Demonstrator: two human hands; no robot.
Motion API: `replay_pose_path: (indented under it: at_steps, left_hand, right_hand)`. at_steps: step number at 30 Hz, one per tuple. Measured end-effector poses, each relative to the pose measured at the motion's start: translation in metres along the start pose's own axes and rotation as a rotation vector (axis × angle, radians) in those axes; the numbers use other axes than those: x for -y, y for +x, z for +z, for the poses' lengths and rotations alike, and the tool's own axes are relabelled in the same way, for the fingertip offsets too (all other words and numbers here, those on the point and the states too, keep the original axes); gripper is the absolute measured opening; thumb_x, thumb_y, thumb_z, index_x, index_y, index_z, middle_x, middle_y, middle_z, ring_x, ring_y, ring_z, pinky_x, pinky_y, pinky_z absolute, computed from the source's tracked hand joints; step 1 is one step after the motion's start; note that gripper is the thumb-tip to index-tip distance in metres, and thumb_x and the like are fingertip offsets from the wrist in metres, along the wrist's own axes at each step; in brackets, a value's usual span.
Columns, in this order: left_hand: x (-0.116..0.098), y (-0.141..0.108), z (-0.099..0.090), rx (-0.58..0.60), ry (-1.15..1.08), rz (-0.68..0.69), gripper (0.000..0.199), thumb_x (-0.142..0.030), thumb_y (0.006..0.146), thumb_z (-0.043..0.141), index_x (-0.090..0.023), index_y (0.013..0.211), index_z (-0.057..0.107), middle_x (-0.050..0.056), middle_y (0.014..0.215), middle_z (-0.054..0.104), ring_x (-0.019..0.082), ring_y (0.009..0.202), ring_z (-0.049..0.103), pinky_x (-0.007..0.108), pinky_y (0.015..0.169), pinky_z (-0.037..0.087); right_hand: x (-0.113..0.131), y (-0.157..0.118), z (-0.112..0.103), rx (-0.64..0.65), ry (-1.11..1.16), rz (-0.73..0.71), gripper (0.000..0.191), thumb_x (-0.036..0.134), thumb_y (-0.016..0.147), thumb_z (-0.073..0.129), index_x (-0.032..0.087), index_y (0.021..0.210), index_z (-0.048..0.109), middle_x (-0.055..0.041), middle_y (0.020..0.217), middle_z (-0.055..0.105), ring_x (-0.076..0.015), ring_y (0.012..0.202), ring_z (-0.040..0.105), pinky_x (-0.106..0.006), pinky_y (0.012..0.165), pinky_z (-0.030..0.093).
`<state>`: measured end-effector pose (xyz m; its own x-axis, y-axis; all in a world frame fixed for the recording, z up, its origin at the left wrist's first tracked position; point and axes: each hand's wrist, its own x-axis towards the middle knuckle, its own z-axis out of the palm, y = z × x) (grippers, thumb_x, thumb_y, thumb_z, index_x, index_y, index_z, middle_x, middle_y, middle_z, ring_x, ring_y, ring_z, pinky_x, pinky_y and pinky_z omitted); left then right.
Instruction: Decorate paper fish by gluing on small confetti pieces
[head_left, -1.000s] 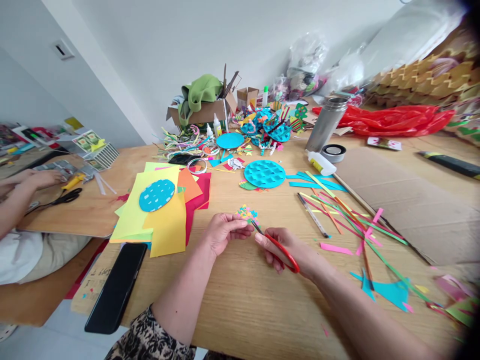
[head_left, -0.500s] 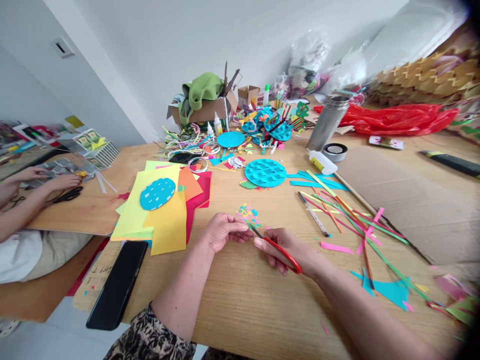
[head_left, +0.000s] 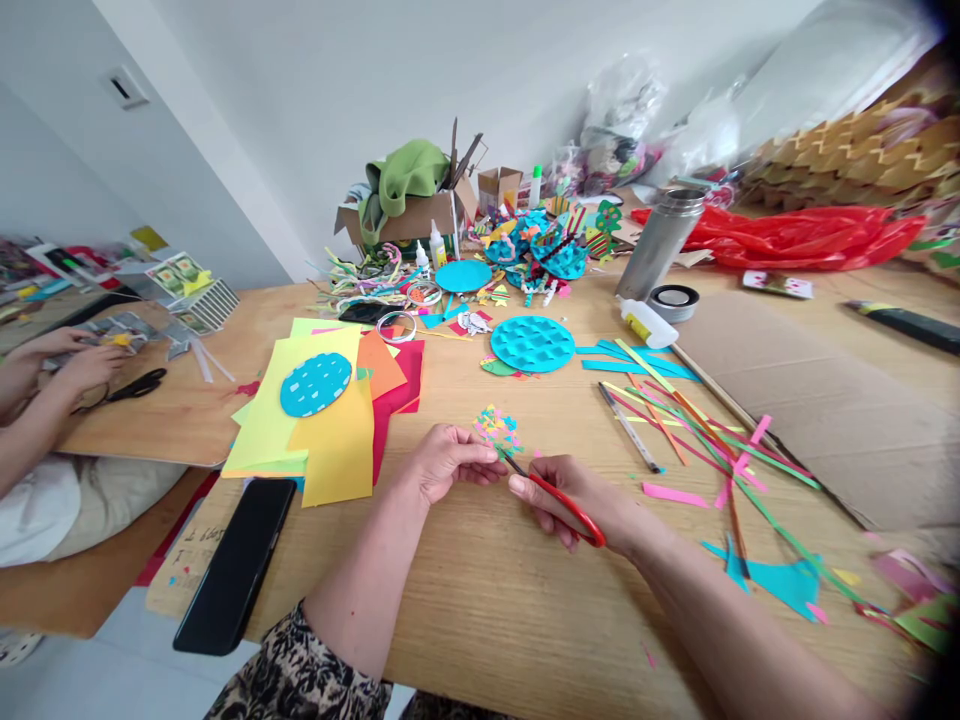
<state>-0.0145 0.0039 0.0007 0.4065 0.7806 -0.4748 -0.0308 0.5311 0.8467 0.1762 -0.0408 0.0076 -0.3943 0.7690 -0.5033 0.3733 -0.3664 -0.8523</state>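
My right hand (head_left: 564,500) is wrapped round the red handles of a pair of scissors (head_left: 566,510), whose dark blades point up and left. The blade tips meet the fingertips of my left hand (head_left: 456,464), which is pinched closed. A sliver of green shows at those fingertips, too small to name. Just beyond the blades lies a small heap of cut paper bits (head_left: 496,428) in yellow, pink and blue. Farther back sits a blue oval with a raised lattice (head_left: 532,345). To the left, a blue oval with pale specks (head_left: 315,385) rests on stacked coloured paper (head_left: 337,450).
A black phone (head_left: 236,565) lies at the front left. Coloured paper strips (head_left: 712,430), a pen (head_left: 628,428) and cardboard (head_left: 825,400) spread to the right. A steel flask (head_left: 660,245) and glue bottle (head_left: 645,322) stand behind. Another person's hands (head_left: 82,360) work at far left.
My hands and the scissors keep almost the same place. The other person's hands at the far left have shifted slightly. The view has moved very little.
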Motion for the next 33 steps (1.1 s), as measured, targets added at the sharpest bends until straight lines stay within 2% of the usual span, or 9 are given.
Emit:
replay_pose_path:
  at_steps: [27,33]
  left_hand:
    - [-0.0008,-0.0006,0.0001,0.01,-0.019,0.002,0.025,-0.031,0.054,0.084,-0.011,0.065,0.073,0.011,0.07,0.074,0.014,0.057,0.064,0.024,0.057,0.048]
    - [-0.001,-0.0005,0.0005,0.03,-0.022,0.014,0.025,-0.031,0.056,0.083,-0.011,0.067,0.073,0.011,0.072,0.074,0.014,0.058,0.065,0.023,0.055,0.048]
  right_hand:
    - [-0.0036,0.0032,0.0004,-0.026,-0.002,0.033,0.057,0.072,0.065,0.066,0.021,0.07,0.04,0.0066,0.047,0.052,-0.0067,0.033,0.045,-0.019,0.031,0.034]
    - [-0.0039,0.0031,-0.0004,-0.049,0.028,0.015,0.056,0.071,0.068,0.066,0.021,0.068,0.04,0.0065,0.046,0.052,-0.0056,0.033,0.044,-0.017,0.031,0.031]
